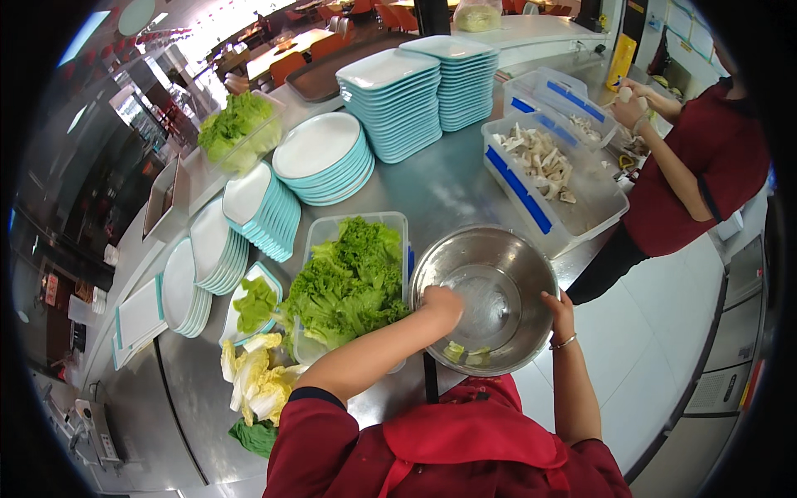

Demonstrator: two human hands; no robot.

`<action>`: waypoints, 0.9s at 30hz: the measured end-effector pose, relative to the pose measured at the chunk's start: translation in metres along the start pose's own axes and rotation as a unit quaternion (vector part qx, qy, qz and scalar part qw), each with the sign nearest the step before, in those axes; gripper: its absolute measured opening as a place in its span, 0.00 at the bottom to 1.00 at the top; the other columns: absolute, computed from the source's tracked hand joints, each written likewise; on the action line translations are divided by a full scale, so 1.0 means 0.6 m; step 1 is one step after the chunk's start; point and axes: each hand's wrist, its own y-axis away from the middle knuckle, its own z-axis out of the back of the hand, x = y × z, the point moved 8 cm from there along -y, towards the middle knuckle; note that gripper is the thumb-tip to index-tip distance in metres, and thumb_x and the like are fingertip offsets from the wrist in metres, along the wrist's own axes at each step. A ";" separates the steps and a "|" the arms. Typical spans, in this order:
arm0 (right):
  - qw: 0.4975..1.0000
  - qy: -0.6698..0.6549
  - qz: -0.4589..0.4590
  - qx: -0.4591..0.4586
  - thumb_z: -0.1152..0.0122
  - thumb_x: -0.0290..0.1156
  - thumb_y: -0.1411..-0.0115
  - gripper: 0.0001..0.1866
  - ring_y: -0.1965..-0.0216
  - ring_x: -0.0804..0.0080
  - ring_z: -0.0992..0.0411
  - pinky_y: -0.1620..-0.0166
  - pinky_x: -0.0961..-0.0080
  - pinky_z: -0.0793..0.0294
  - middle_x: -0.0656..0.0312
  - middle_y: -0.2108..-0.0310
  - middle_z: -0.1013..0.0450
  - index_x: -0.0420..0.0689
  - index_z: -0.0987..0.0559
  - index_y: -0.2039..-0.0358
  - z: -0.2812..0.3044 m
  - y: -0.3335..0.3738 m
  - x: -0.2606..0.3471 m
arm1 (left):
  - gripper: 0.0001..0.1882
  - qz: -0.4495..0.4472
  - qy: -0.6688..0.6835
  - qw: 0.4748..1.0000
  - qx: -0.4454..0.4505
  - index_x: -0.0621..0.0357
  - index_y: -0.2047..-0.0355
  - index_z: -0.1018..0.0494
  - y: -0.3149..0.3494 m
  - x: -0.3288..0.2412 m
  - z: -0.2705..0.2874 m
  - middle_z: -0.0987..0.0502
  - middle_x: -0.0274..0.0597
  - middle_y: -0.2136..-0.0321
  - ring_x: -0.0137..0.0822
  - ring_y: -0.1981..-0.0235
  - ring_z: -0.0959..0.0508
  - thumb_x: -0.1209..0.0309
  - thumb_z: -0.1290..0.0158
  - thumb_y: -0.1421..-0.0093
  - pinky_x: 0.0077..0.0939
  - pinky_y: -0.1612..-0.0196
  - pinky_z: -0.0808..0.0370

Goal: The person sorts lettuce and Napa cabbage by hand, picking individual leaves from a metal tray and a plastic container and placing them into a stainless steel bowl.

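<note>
A round steel bowl (498, 257) sits at the near edge of the steel counter (432, 187). My left hand (440, 303) rests on its left rim, fingers curled over the edge. My right hand (559, 305) grips the right rim; a bangle is on that wrist. A few pale leaf scraps (465, 353) lie at the bowl's near side. Just left of the bowl stands a clear tub of green lettuce (353, 278).
Stacks of teal-rimmed white plates (324, 153) and square plates (398, 100) crowd the counter. A plate with one lettuce leaf (253, 303) and pale cabbage leaves (257, 378) lie at left. A clear bin of sliced mushrooms (544, 170) stands at right, where another person in red (706, 174) works.
</note>
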 end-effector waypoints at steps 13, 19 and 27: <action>0.999 0.010 0.009 -0.039 0.43 0.28 0.51 0.15 0.71 0.76 0.31 0.66 0.81 0.33 0.62 0.71 0.28 0.34 0.27 0.62 0.021 0.002 -0.008 | 0.19 -0.110 0.108 0.985 0.083 0.58 0.60 0.31 -0.010 -0.171 -0.043 0.26 0.50 0.62 0.50 0.60 0.26 0.61 0.48 0.50 0.38 0.59 0.29; 0.998 0.026 0.014 -0.050 0.43 0.28 0.51 0.16 0.72 0.77 0.32 0.66 0.81 0.33 0.62 0.71 0.28 0.34 0.27 0.62 0.017 0.005 -0.002 | 0.18 -0.161 0.162 0.971 0.070 0.59 0.58 0.32 -0.025 -0.195 -0.047 0.26 0.51 0.63 0.49 0.60 0.26 0.72 0.50 0.52 0.37 0.59 0.29; 0.998 0.035 0.008 -0.042 0.43 0.28 0.51 0.15 0.72 0.77 0.32 0.68 0.82 0.33 0.63 0.72 0.29 0.35 0.27 0.62 0.013 0.004 0.006 | 0.09 -0.167 0.195 0.966 0.040 0.55 0.69 0.29 -0.017 -0.197 -0.043 0.25 0.47 0.69 0.48 0.64 0.26 0.75 0.51 0.54 0.37 0.64 0.31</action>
